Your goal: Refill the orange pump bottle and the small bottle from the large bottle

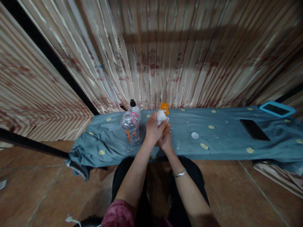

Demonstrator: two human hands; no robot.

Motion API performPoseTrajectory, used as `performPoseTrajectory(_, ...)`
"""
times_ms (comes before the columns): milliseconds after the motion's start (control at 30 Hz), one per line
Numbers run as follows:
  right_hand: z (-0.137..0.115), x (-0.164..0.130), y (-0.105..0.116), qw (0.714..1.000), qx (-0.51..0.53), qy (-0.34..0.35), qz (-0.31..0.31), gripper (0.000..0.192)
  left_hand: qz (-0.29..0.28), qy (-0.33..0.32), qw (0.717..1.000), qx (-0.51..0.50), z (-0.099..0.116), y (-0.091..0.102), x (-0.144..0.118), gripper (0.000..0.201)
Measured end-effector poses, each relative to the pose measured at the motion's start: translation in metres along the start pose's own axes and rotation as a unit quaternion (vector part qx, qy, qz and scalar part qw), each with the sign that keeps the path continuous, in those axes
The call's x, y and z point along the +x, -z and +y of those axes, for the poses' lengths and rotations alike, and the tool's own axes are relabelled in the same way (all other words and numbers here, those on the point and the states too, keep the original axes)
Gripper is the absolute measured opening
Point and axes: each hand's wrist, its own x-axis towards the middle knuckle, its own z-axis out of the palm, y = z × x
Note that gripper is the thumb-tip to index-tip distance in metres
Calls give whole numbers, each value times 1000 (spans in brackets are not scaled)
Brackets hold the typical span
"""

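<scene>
Both hands on the spray bottle (pixel 163 117), near the middle of the bench (pixel 227 142), a bit toward the near edge. Left hand (pixel 153 128) is clenched around the bottle body with a white cloth or wipe bunched against it, just below the orange trigger head. Right hand (pixel 166 139) sits lower, fingers wrapped around the base; bottle's lower part is hidden behind both hands.

Clear plastic bottle (pixel 131 127) stands upright just to the left, near but not touching my left hand. Black-capped bottle (pixel 134 108) is right behind it, toward the far edge. Small white cap (pixel 194 135) lies flat on the blue cloth (pixel 99 138), right of my hands, apart. Black phone (pixel 254 129) further right; tablet in a blue case (pixel 276 109) at the far right corner.

How I'd handle this: keep the base grip firm and fixed, let the upper hand do the turning or wiping. Keep the bottle upright, nozzle pointing away from me. Watch my left elbow, as the clear bottle is close enough to knock over. Can't tell whether the trigger head is seated or loose.
</scene>
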Motion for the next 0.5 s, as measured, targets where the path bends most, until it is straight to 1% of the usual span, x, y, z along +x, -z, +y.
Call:
performPoseTrajectory(67,-3,-1,0,1000,11,-16,9,44,-31,35,999,-25,2,5,18,33)
performPoseTrajectory(133,-6,-1,-1,999,20,-24,14,45,-84,74,989,-94,0,7,30,35)
performPoseTrajectory(200,-7,-2,-1,999,24,-29,18,46,-106,107,972,-178,-4,6,34,39)
performPoseTrajectory(233,-7,-2,-1,999,25,-31,20,46,-107,122,964,-212,-6,5,33,41)
performPoseTrajectory(300,-7,-2,-1,999,27,-33,17,46,-95,139,952,-256,-11,3,27,43)
performPoseTrajectory(333,-6,-2,-1,999,30,-32,12,46,-84,140,950,-265,-13,2,23,43)
performPoseTrajectory(433,-5,-3,0,999,36,-23,2,45,-34,125,961,-243,-18,0,8,37)
performPoseTrajectory(500,-5,-4,1,999,38,-18,0,45,-13,121,969,-216,-20,1,-1,37)
